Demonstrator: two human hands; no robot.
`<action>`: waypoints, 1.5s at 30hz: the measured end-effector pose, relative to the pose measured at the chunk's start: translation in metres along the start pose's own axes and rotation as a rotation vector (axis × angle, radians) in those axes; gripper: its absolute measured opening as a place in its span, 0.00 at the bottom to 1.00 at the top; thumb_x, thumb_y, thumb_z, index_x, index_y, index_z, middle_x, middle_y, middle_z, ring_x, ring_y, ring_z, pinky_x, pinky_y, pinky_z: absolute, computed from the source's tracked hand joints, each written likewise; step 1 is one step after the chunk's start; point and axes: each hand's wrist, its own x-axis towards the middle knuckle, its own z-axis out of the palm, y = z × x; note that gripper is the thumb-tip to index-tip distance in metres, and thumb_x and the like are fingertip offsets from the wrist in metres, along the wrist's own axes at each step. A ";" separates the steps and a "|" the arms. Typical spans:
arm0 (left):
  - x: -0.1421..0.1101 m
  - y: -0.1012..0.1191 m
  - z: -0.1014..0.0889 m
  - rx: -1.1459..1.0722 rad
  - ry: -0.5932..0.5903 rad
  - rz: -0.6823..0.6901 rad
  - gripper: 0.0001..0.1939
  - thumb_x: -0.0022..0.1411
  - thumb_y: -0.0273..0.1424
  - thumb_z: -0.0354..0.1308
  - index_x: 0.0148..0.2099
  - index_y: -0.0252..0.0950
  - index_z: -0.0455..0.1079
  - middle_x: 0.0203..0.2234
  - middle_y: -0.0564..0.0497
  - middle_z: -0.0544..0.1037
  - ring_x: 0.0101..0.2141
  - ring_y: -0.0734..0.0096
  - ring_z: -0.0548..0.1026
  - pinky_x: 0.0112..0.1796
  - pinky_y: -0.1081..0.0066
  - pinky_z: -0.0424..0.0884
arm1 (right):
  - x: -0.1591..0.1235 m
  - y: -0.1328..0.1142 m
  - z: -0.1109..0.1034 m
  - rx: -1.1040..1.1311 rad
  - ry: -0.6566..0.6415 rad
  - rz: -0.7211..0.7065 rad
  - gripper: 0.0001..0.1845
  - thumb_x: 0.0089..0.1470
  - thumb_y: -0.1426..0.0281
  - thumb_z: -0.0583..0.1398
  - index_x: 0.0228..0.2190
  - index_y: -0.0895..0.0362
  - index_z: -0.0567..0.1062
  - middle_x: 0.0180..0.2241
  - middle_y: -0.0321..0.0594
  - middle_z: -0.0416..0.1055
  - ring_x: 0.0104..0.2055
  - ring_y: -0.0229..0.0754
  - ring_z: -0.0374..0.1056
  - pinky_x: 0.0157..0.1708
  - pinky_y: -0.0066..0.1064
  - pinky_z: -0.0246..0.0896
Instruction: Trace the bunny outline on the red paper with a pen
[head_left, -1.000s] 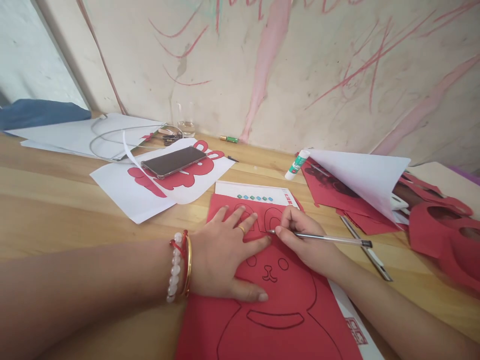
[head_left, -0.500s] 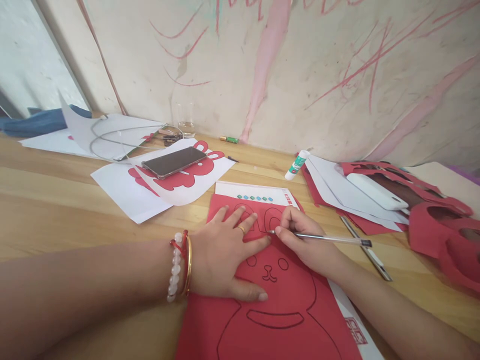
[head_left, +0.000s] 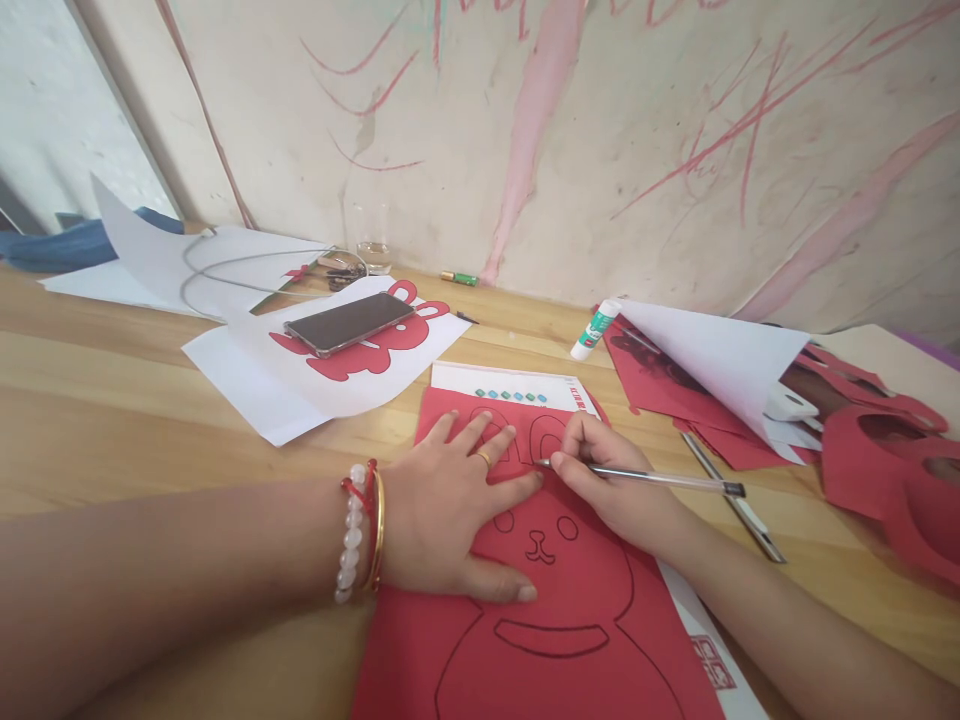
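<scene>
Head view: pen to red paper

From where I'm standing, the left hand lies palm down on the red paper, fingers well spread, gripping nothing. Beads and a gold bangle circle that wrist. The right hand is curled in, thumb and fingertips pinched around the pen, whose tip is at the foot of the drawing's right-hand ear. Black lines make up the drawing: ears, eyes, nose, mouth, a curved band and a rounded body. The paper sits between both arms on the wooden table, over a white printed sheet. Farther left, a phone rests across a red rabbit; a glass is near the wall. Over to the right are a glue stick, a slim metal tool and red scraps.
</scene>
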 end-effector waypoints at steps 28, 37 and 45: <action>-0.001 0.001 0.001 0.018 0.005 0.004 0.44 0.57 0.62 0.45 0.67 0.42 0.52 0.65 0.33 0.50 0.64 0.32 0.46 0.55 0.37 0.47 | 0.000 -0.001 -0.001 -0.013 -0.004 -0.012 0.10 0.54 0.70 0.55 0.24 0.53 0.59 0.21 0.29 0.57 0.23 0.35 0.52 0.23 0.27 0.48; 0.000 0.001 0.001 0.026 0.039 0.017 0.43 0.57 0.62 0.46 0.67 0.41 0.54 0.64 0.34 0.52 0.63 0.32 0.48 0.55 0.36 0.49 | 0.000 -0.002 0.001 0.013 -0.017 0.001 0.10 0.55 0.70 0.55 0.24 0.53 0.59 0.21 0.28 0.56 0.23 0.34 0.51 0.23 0.27 0.48; -0.001 0.000 0.002 0.020 0.032 0.017 0.44 0.57 0.62 0.45 0.67 0.41 0.53 0.65 0.34 0.51 0.63 0.31 0.47 0.55 0.36 0.48 | 0.000 -0.003 -0.001 0.021 -0.039 0.009 0.10 0.55 0.69 0.55 0.25 0.53 0.59 0.21 0.28 0.56 0.22 0.34 0.51 0.22 0.26 0.47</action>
